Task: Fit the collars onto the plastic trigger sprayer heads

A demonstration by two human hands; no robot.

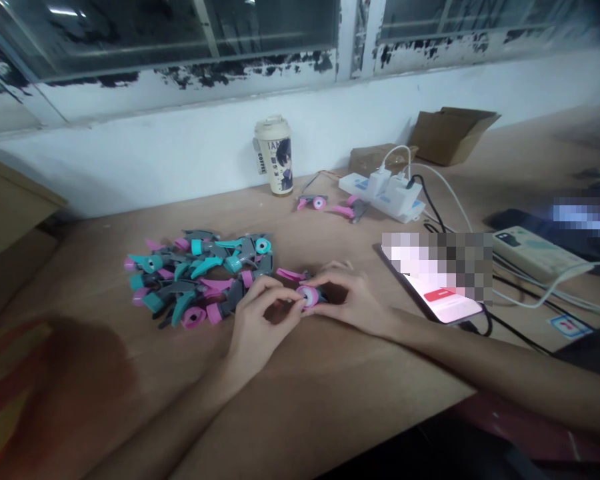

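A pink and grey trigger spray head [309,296] is held with its round pink collar and white centre turned toward me. My right hand [353,297] is closed round it from the right side. At the collar's left edge, my left hand [265,313] is in a pinch, thumb and forefinger at the white middle. Whether a small part sits between those fingertips cannot be made out. A pink trigger sticks out just behind the fingers. To the left lies a pile of similar spray heads [180,283] in grey with teal or pink collars and triggers.
Two pink and grey spray heads [314,202] [351,209] lie near a white power strip [380,193] with plugs and cables. A lidded cup [275,160] stands by the wall. At right are a lit phone [445,293], a pale power bank [535,252] and an open cardboard box [450,137].
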